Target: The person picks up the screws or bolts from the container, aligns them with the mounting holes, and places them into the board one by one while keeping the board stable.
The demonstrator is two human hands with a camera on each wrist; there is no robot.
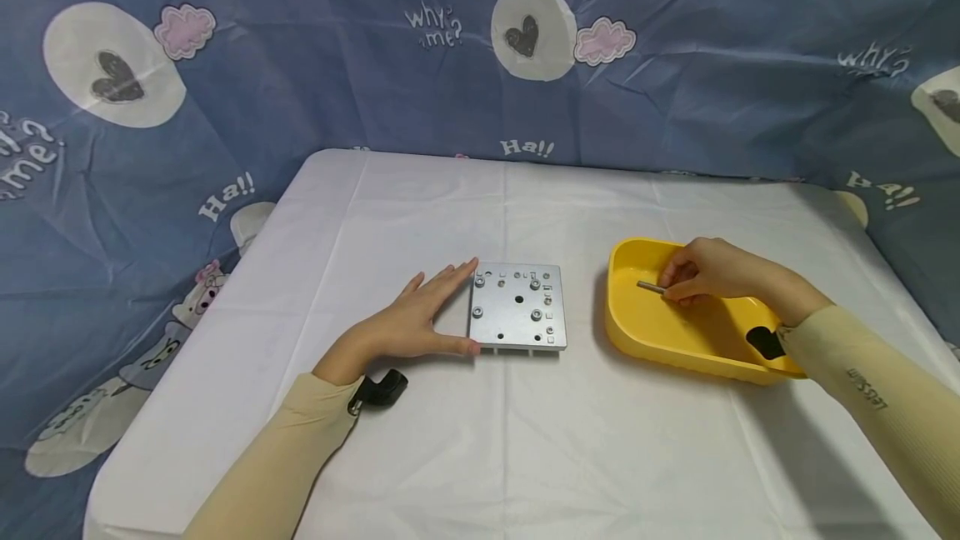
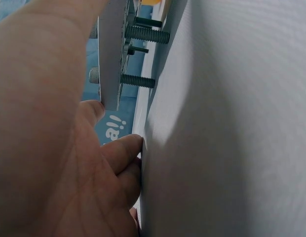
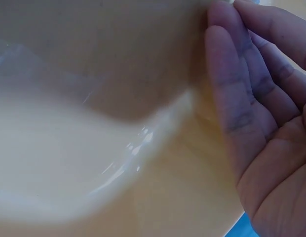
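A square silver metal plate [image 1: 517, 307] carries small screws and holes on its top face. Threaded bolts [image 2: 138, 81] stick out under it in the left wrist view, and it stands raised off the cloth. My left hand [image 1: 412, 325] spans the plate's left side, fingers extended, with the thumb at the near corner and a fingertip at the far corner. Over the yellow tray [image 1: 626, 338], my right hand [image 1: 705, 269] pinches a short grey metal pin [image 1: 649, 286] between thumb and fingers. The right wrist view shows that hand's curled fingers [image 3: 232, 84], but the pin is not discernible there.
White cloth covers the table [image 1: 420, 215]. A blue printed curtain [image 1: 420, 98] hangs behind it and down its left side. The tray's raised rim lies under the right forearm. A black strap mount [image 1: 386, 388] sits at the left wrist.
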